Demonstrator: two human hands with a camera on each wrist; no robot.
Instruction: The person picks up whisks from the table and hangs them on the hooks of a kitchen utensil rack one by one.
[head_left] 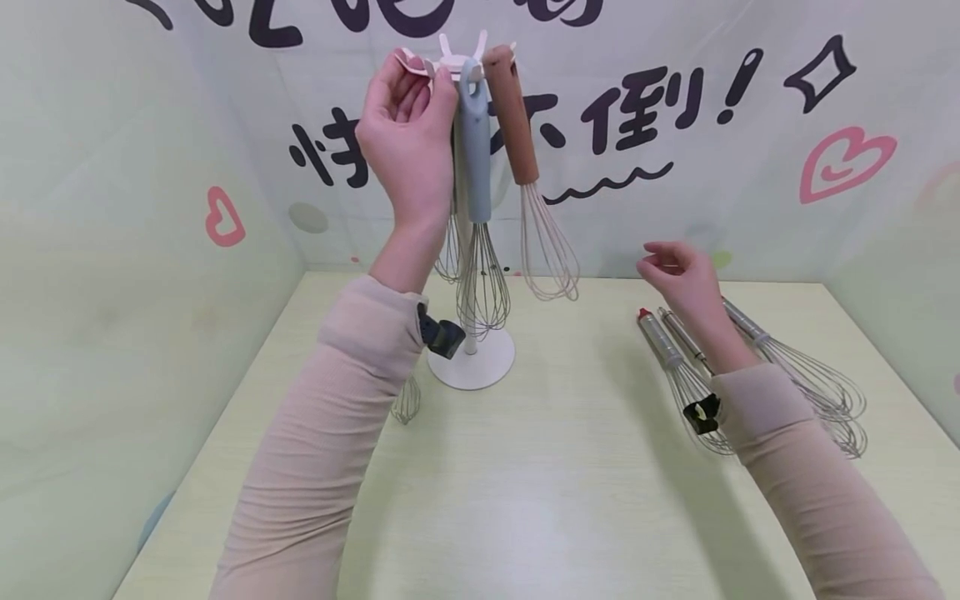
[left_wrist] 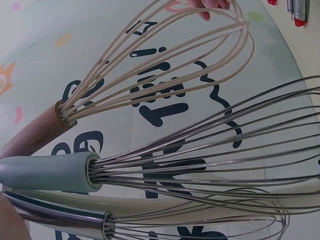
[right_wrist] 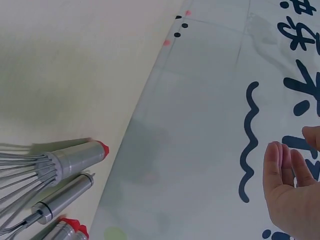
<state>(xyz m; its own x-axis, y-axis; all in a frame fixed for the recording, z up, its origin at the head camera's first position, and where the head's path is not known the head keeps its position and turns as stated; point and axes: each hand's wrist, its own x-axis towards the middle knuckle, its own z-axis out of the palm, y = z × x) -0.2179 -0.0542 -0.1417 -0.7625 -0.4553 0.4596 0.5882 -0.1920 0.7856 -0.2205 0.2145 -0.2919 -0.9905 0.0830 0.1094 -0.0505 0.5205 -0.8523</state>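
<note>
My left hand (head_left: 411, 125) is at the top of a white whisk rack (head_left: 471, 388), its thumb and fingers pinching one of the rack's white hooks. Beside it hang a whisk with a light blue handle (head_left: 474, 154) and one with a brown handle (head_left: 513, 117). A steel-handled whisk (left_wrist: 65, 212) hangs closest to the hand and is partly hidden by it in the head view. My right hand (head_left: 686, 279) is raised at the right with loosely bent fingers, holding nothing, above several steel whisks (head_left: 660, 340) on the table.
On the table (head_left: 555, 500), the wires of a small whisk (head_left: 407, 402) show beside the left forearm. A printed cloth backdrop (head_left: 637, 225) stands behind and along the sides. The steel whisks at right have red tips on some handles.
</note>
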